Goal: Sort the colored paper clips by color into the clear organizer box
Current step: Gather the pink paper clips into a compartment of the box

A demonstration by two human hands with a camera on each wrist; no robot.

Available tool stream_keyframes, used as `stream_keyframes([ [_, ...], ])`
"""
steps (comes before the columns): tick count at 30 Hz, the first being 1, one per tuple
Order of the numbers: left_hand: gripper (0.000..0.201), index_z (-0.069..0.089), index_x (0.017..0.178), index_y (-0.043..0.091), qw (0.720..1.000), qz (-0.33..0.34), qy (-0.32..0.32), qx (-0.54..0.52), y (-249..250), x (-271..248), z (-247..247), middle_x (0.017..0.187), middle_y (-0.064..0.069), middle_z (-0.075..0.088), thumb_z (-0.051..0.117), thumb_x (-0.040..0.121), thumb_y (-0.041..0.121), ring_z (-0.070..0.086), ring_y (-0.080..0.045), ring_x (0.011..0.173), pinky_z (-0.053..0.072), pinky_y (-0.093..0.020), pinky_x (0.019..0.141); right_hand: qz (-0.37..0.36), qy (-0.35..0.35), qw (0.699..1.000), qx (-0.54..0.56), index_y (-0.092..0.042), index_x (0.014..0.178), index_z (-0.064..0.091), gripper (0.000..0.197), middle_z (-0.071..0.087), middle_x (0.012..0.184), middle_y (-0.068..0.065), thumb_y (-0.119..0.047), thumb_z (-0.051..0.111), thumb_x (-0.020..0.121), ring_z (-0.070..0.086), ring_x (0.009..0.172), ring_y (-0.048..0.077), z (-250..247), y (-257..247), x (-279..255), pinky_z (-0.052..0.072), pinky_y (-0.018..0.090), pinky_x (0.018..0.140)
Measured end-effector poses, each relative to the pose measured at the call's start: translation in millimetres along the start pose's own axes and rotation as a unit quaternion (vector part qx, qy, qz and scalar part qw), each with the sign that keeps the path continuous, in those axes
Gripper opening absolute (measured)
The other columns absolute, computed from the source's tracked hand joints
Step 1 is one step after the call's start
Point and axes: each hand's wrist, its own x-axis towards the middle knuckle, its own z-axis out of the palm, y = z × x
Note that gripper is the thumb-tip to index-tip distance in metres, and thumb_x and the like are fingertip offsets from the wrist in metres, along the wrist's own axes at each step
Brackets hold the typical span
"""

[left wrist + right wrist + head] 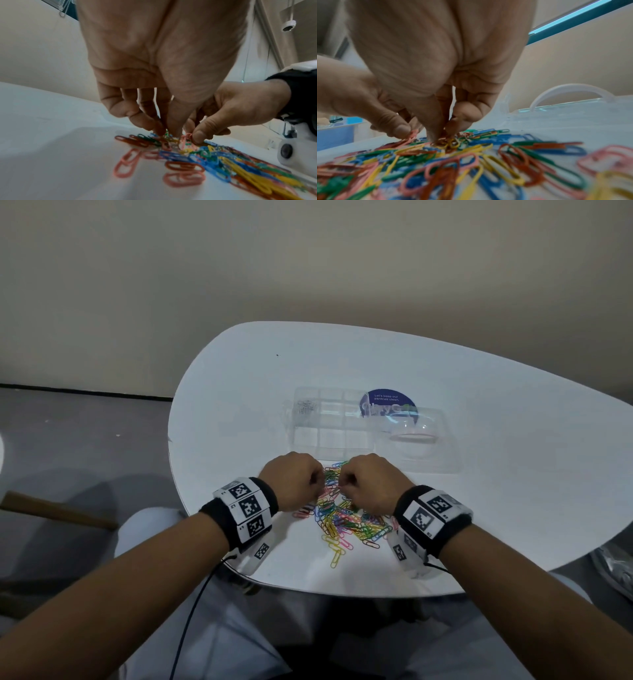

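Note:
A pile of colored paper clips (346,520) lies on the white table (496,474) near its front edge; red, pink, blue, green and yellow ones show. Just beyond it sits the clear organizer box (329,422), lid folded open to the right (424,440). Both hands hover close together over the pile's far end, fingers curled downward. My left hand (169,132) pinches into the clips, its thumb against a pink clip (412,134). My right hand (442,131) pinches beside it, and its thumb (199,135) holds a raised pink clip (186,137).
One far-left compartment of the box holds a few silver clips (306,406). A round blue sticker (387,402) shows through the box. The table's front edge is just under my wrists. A wooden piece (58,510) lies on the floor to the left.

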Motion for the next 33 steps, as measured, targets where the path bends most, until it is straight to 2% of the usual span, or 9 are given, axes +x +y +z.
stream_keyframes([
  [6,0.004,0.067,0.087,0.02,0.972,-0.034,0.03,-0.23,-3.0,-1.1,-8.7,0.075,0.005,0.07,0.066,0.089,0.016,0.063,-0.011,0.067,0.049,-0.025,0.064,0.053,0.057,0.972,0.221,-0.016,0.082,0.076,0.006,0.074,0.077,-0.004,-0.018,0.072,0.086,0.069,0.074,0.013,-6.4,13.9,-3.2,0.055,0.027,0.072],
  [9,0.014,0.067,0.103,0.015,0.908,-0.076,0.016,-0.411,2.7,-3.3,-12.8,0.076,-0.007,0.073,0.061,0.093,0.008,0.066,-0.008,0.061,0.052,-0.022,0.062,0.082,0.084,0.927,0.357,-0.007,0.085,0.075,0.004,0.075,0.079,0.012,-0.01,0.073,0.086,0.07,0.072,0.023,-13.8,14.8,-7.4,0.059,0.034,0.068],
  [11,0.015,0.067,0.107,0.007,0.856,-0.105,0.001,-0.506,8.3,-3.6,-14.3,0.078,-0.01,0.071,0.057,0.095,0.004,0.068,-0.01,0.063,0.054,-0.021,0.063,0.094,0.084,0.887,0.445,-0.002,0.09,0.072,0.006,0.073,0.08,0.016,-0.007,0.072,0.087,0.07,0.072,0.024,-18.0,12.7,-10.9,0.059,0.03,0.062],
  [16,0.013,0.067,0.095,0.002,0.76,-0.127,-0.032,-0.637,22.2,-2.9,-14.7,0.09,-0.016,0.068,0.054,0.096,0.004,0.068,-0.02,0.08,0.058,-0.025,0.07,0.084,0.085,0.818,0.563,-0.002,0.089,0.07,0.004,0.069,0.073,0.004,-0.005,0.068,0.089,0.068,0.065,0.015,-26.2,5.7,-14.7,0.053,0.024,0.052],
  [20,0.02,0.064,0.103,-0.005,0.654,-0.135,-0.058,-0.743,30.6,-2.5,-15.1,0.099,-0.02,0.071,0.051,0.093,0.005,0.071,-0.026,0.091,0.06,-0.028,0.074,0.077,0.095,0.836,0.536,-0.008,0.085,0.073,0.003,0.07,0.073,0.002,-0.008,0.071,0.086,0.06,0.061,0.011,-29.0,0.9,-12.4,0.044,0.021,0.047],
  [22,0.022,0.062,0.1,-0.005,0.625,-0.165,-0.061,-0.76,31.1,-1.3,-14.8,0.093,-0.021,0.072,0.045,0.092,0.006,0.072,-0.026,0.081,0.06,-0.028,0.068,0.076,0.095,0.861,0.495,-0.008,0.085,0.076,0.005,0.068,0.071,0.002,-0.012,0.073,0.085,0.055,0.06,0.01,-31.2,-2.1,-11.4,0.042,0.02,0.047],
  [28,0.031,0.061,0.081,0.001,0.612,-0.219,-0.068,-0.757,27.5,-1.8,-9.7,0.075,-0.015,0.067,0.039,0.097,0.016,0.067,-0.021,0.06,0.058,-0.025,0.054,0.031,0.089,0.91,0.403,-0.007,0.093,0.078,0.02,0.074,0.08,-0.004,-0.021,0.064,0.094,0.062,0.065,-0.006,-30.8,-11.6,-11.9,0.044,0.009,0.064],
  [31,0.03,0.045,0.069,0.013,0.608,-0.249,-0.057,-0.752,14.5,-6.5,-10.5,0.059,-0.002,0.042,0.04,0.097,0.021,0.038,-0.012,0.042,0.032,-0.018,0.037,0.053,0.136,0.913,0.38,-0.012,0.091,0.078,0.013,0.072,0.082,-0.008,-0.023,0.072,0.088,0.058,0.061,-0.011,-26.7,-10.5,-8.6,0.042,0.011,0.064],
  [33,0.031,0.041,0.07,0.016,0.635,-0.257,-0.015,-0.728,-0.1,-12.4,-12.1,0.054,0.003,0.027,0.039,0.1,0.021,0.023,-0.009,0.039,0.018,-0.018,0.035,0.059,0.138,0.923,0.354,-0.013,0.089,0.078,0.009,0.071,0.079,-0.009,-0.021,0.073,0.087,0.056,0.057,-0.012,-24.1,-7.3,-5.9,0.041,0.011,0.062],
])
